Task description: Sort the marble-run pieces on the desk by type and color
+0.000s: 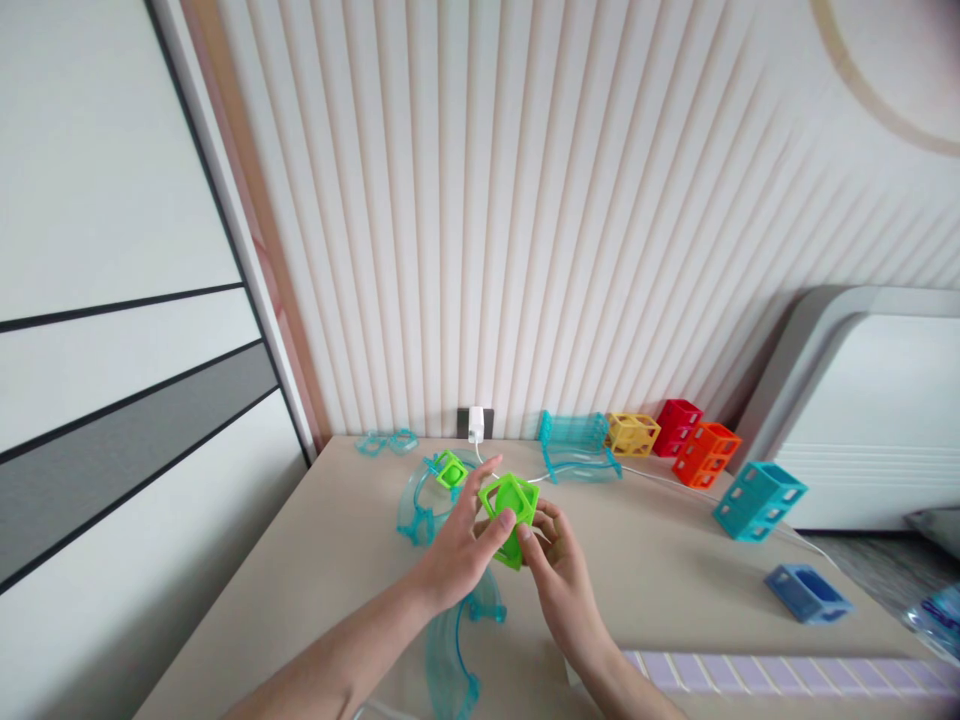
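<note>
Between my two hands, above the table, is a bright green open-sided toy block (pixel 511 497) with a rounded part inside. My left hand (pixel 461 545) grips it from the left, thumb across its front and index finger stretched up. On the right side, my right hand (pixel 559 565) pinches its lower edge with thumb and curled fingers. Just beyond my left hand, a smaller-looking green block (pixel 451 469) sits at a curved clear-blue track piece (pixel 412 500). Below my hands lies another curved clear-blue track (pixel 446 650), partly hidden by my left forearm.
At the back stand a clear-blue track (pixel 576 432), a yellow block (pixel 632 434), a red block (pixel 677 427) and an orange block (pixel 705 454). A teal block (pixel 759 500) and blue block (pixel 808 594) are at right. A white charger (pixel 476 425) trails its cable across the table (pixel 300 570).
</note>
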The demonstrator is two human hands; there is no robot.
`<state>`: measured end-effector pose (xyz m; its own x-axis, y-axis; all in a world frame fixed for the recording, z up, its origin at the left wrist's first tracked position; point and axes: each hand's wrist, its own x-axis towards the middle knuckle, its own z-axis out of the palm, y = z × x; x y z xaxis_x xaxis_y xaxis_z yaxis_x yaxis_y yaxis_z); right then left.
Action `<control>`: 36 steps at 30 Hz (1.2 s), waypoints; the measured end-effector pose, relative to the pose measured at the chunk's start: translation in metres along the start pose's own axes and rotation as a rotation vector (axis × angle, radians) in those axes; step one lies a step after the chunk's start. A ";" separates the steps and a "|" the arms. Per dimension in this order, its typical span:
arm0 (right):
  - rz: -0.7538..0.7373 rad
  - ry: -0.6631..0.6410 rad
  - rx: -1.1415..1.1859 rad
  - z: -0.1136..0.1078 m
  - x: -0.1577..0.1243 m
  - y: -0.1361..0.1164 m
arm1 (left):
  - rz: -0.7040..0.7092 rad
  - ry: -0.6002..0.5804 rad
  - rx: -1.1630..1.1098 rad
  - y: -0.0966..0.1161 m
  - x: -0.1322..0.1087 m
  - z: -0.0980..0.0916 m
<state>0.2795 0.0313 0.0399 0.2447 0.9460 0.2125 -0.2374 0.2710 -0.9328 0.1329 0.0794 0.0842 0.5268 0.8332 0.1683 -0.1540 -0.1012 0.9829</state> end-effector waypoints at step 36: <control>-0.491 -0.248 -0.588 -0.016 -0.021 0.008 | 0.268 0.298 0.470 -0.053 -0.047 -0.022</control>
<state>0.2871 0.0106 0.0236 -0.0400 0.7737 0.6323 0.3940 0.5937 -0.7016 0.0979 0.0574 0.0228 0.2538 0.8548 0.4528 0.1723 -0.5005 0.8484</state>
